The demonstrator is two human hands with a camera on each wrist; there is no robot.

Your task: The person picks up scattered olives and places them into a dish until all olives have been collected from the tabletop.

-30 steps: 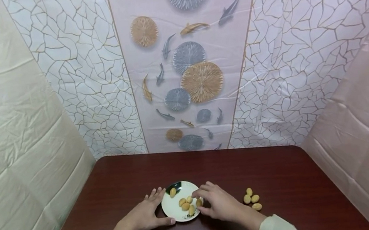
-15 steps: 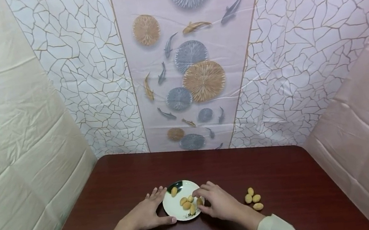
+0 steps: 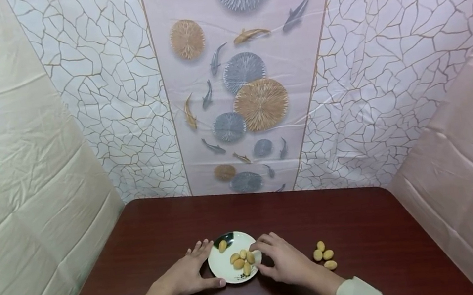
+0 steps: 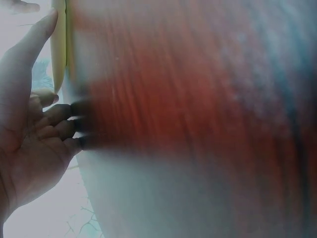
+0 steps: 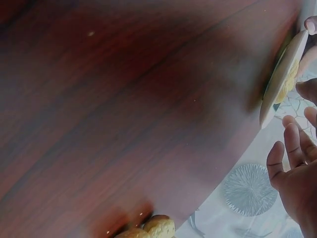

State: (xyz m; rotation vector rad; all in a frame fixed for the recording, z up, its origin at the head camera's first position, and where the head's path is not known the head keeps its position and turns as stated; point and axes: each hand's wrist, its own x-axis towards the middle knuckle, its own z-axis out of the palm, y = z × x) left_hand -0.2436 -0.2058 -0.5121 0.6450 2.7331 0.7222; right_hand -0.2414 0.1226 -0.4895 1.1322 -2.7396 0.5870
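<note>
A small round white plate (image 3: 223, 266) with a dark patch at its far edge sits on the table, bearing several tan, oval, nut-like pieces (image 3: 238, 264). My left hand (image 3: 188, 273) rests at the plate's left side, fingers straight and thumb along the near rim; the left wrist view shows the thumb against the plate's edge (image 4: 59, 54). Over the right rim, my right hand (image 3: 285, 260) has its thumb and fingertips apart, right beside the nearest oval piece (image 3: 250, 257). In the right wrist view its fingers (image 5: 292, 144) are loosely extended and hold nothing.
To the right of my right hand, several more oval pieces (image 3: 328, 254) lie in a loose group on the dark red-brown table (image 3: 354, 221). A patterned cloth backdrop (image 3: 229, 93) hangs behind the table, with pale cloth walls (image 3: 18, 196) on both sides.
My right hand has let go of an oval piece, which now lies against the others on the plate. Its fingers have drawn slightly right. The left hand stays at the rim.
</note>
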